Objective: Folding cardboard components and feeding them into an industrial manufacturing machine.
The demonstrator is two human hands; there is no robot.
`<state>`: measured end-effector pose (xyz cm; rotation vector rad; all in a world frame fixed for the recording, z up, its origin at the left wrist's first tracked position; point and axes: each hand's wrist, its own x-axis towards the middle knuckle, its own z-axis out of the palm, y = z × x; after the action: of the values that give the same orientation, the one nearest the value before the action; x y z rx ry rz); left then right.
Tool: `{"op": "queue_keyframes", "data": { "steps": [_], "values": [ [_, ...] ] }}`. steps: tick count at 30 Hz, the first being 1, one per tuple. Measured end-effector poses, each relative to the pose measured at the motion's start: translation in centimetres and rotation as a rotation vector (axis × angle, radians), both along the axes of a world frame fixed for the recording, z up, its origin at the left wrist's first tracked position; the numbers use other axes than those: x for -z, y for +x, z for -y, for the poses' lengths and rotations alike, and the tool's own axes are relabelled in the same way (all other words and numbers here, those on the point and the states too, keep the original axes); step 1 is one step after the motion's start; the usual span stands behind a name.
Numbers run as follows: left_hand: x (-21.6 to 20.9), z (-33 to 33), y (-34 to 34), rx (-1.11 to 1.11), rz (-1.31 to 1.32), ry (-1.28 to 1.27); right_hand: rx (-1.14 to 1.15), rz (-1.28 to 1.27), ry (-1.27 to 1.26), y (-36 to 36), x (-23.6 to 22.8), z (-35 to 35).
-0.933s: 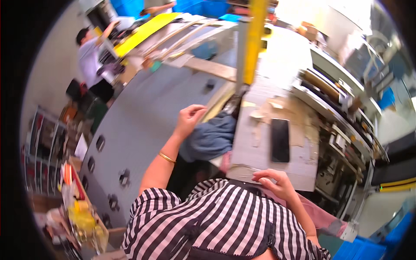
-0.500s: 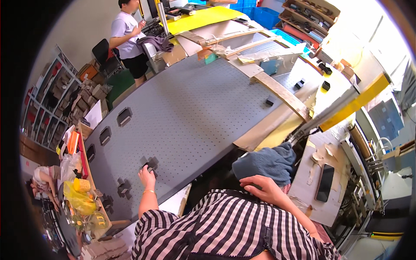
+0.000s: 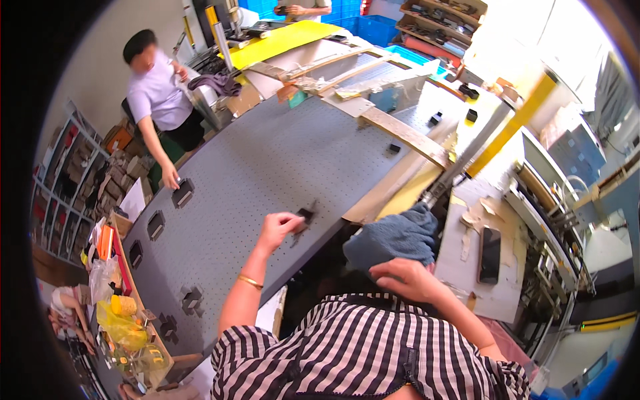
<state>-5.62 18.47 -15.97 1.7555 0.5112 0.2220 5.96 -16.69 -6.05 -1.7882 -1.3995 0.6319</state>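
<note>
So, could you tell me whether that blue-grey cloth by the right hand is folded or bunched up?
Bunched up. The blue-grey cloth sits as a rumpled heap with irregular creases, no flat layers or straight edges, just beyond the right hand.

From my remote seat I see the person's black-and-white striped short-sleeved top point(image 3: 373, 353), stripes running lengthwise down the cloth. Both forearms are bare. A thin gold bangle point(image 3: 250, 282) circles the left wrist below the left hand point(image 3: 277, 227); the right hand point(image 3: 407, 279) wears nothing.
</note>
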Motion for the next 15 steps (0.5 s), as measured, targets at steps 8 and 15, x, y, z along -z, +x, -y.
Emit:
{"op": "queue_keyframes", "data": {
  "steps": [8, 15],
  "values": [
    [-15.6, 22.7, 11.3, 0.888, 0.518, 0.416, 0.607, 0.249, 0.313, 1.8, -4.4, 15.5],
    [-19.5, 38.1, 15.7, 1.247, 0.615, 0.369, 0.710, 0.259, 0.212, 0.7, -3.8, 28.4]
  ]
}}
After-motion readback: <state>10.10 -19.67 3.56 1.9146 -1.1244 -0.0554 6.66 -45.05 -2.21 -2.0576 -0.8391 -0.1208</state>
